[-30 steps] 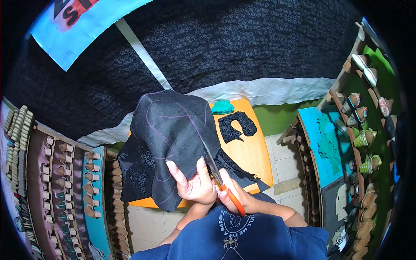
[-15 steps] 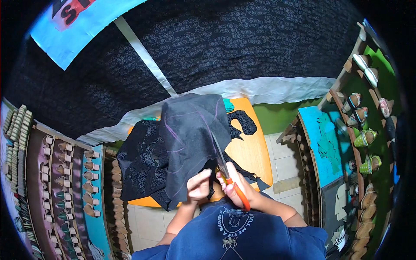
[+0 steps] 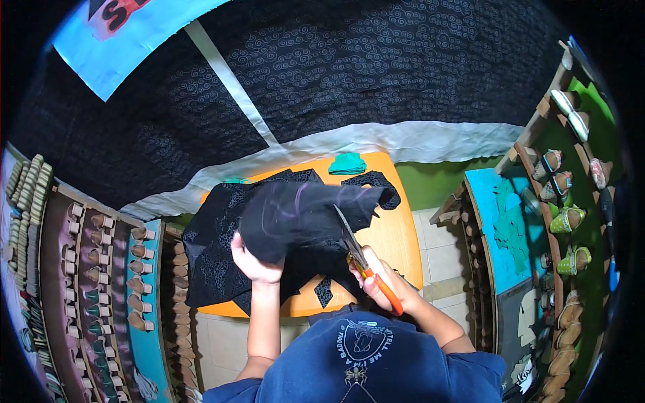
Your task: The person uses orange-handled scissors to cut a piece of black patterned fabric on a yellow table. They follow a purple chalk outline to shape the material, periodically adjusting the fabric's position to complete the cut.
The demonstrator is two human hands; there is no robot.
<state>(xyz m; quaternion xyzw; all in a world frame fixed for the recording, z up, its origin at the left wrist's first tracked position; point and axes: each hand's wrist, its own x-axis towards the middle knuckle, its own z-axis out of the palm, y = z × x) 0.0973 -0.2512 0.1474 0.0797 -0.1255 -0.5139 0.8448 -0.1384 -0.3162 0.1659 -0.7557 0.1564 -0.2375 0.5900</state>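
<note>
Black fabric piece (image 3: 295,218): limp, light; left hand (image 3: 254,263) clutches its lower edge, right hand (image 3: 376,279) closed on orange-handled scissors (image 3: 359,258).

Black fabric piece (image 3: 295,218) with faint purple chalk lines, held lifted and bunched above orange table. Orange-handled scissors (image 3: 363,262), blades angled up into fabric edge.

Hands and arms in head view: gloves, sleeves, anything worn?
Both hands are bare: no gloves on the left hand or the right hand, and no rings or watch that I can make out. Forearms are uncovered. A dark blue short-sleeved shirt with a pale printed emblem covers shoulders and upper arms.
</note>
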